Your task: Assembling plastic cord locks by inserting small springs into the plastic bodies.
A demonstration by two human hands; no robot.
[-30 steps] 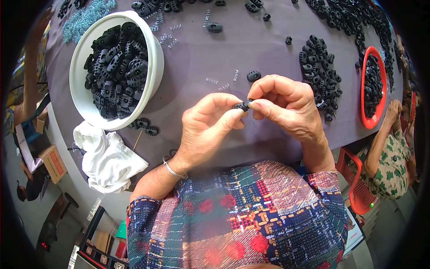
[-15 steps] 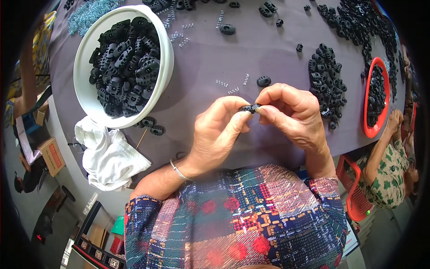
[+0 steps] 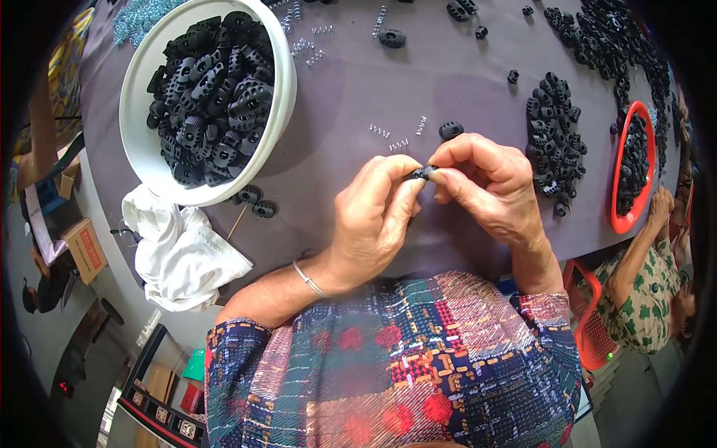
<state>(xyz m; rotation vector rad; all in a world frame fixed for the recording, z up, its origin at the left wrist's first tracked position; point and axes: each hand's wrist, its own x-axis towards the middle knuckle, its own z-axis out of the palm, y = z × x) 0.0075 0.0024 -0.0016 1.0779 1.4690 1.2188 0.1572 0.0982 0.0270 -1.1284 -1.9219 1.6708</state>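
Note:
My left hand and my right hand meet over the near middle of the table, both pinching a small black plastic cord lock. Thumb and forefinger of each hand close on opposite ends of it; the fingertips hide much of the piece. Just beyond the hands lie several loose metal springs and one black cord lock. Right of my right hand is a heap of black cord-lock parts. A white bowl full of black cord locks stands at the left.
A white cloth and a thin stick lie at the near left edge. The red tray at the right holds small black parts. More springs are piled far left. Another person's arm rests beyond the red chair.
The view has shifted a little. Both hands keep their pinch on the cord lock, and their fingertips look slightly closer together.

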